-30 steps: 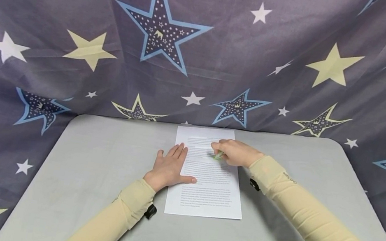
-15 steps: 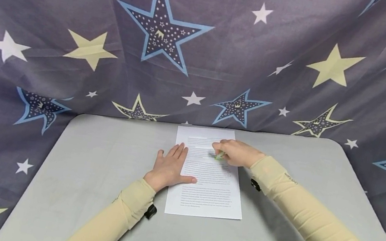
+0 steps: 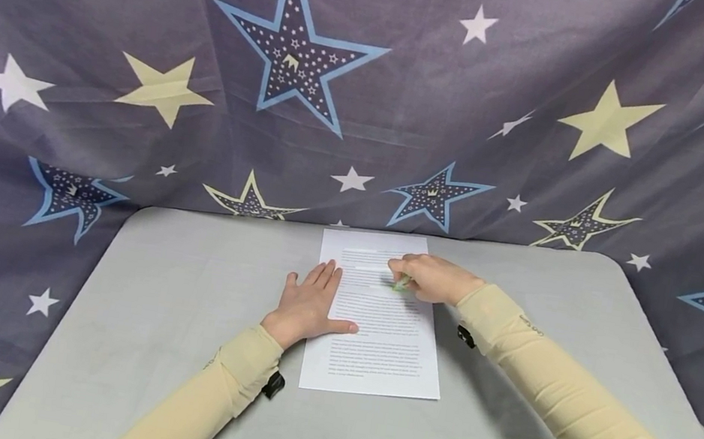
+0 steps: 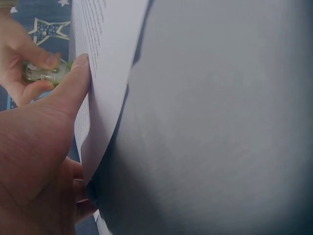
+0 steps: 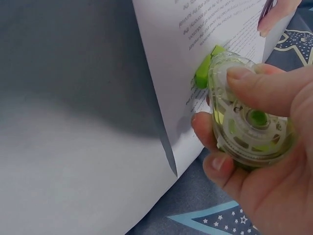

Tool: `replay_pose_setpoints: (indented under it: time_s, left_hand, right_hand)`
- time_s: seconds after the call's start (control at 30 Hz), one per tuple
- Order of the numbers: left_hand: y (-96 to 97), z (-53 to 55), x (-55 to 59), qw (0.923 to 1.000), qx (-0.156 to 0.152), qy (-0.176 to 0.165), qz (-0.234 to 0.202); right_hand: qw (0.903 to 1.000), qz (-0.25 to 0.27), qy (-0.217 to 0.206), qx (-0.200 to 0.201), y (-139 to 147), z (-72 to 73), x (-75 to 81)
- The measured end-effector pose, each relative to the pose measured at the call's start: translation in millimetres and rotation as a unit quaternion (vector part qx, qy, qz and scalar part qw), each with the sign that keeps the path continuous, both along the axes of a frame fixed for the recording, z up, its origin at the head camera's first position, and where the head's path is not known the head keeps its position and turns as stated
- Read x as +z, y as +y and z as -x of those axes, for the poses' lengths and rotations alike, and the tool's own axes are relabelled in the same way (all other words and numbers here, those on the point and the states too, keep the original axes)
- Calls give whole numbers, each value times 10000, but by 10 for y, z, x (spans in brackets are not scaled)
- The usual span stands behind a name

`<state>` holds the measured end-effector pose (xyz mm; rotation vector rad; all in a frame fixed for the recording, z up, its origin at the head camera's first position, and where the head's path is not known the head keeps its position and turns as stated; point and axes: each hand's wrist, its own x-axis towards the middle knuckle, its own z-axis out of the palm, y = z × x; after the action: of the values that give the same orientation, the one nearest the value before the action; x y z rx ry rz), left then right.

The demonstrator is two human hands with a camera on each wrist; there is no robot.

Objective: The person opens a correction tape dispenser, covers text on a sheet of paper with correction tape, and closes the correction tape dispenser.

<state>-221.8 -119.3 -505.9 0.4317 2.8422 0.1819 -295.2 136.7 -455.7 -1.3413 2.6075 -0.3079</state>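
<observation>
A white sheet of paper (image 3: 368, 386) printed with lines of text lies on the grey table. My left hand (image 3: 306, 305) rests spread on the sheet's left edge, its thumb reaching over the text. Above the right part of the text, my right hand (image 3: 435, 279) grips a correction tape dispenser (image 5: 244, 122) with a clear body and a green tip. In the right wrist view thumb and fingers wrap its sides, and the green tip (image 5: 203, 72) is at the printed lines. Whether the tip touches the paper cannot be made out.
The grey table (image 3: 194, 272) reaches back to a purple-grey curtain (image 3: 412, 92) patterned with stars. A small black device (image 3: 465, 336) sits at the right wrist, and another black device (image 3: 274, 385) at the left wrist.
The right hand with the correction tape has shifted very slightly to the right. My left hand and the paper stay in place.
</observation>
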Motion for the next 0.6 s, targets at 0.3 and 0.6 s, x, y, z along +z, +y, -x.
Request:
replay_pose_setpoints:
  time_s: [0.3,0.6]
  left_hand:
    - [-3,2,-21,9999,-9,43,-110]
    - [-19,-13,11,10000,-25,31,-81]
  right_hand:
    - [10000,34,-15,-46,-1,-9,10]
    - [9999,112,-23,-16,4,-22,0]
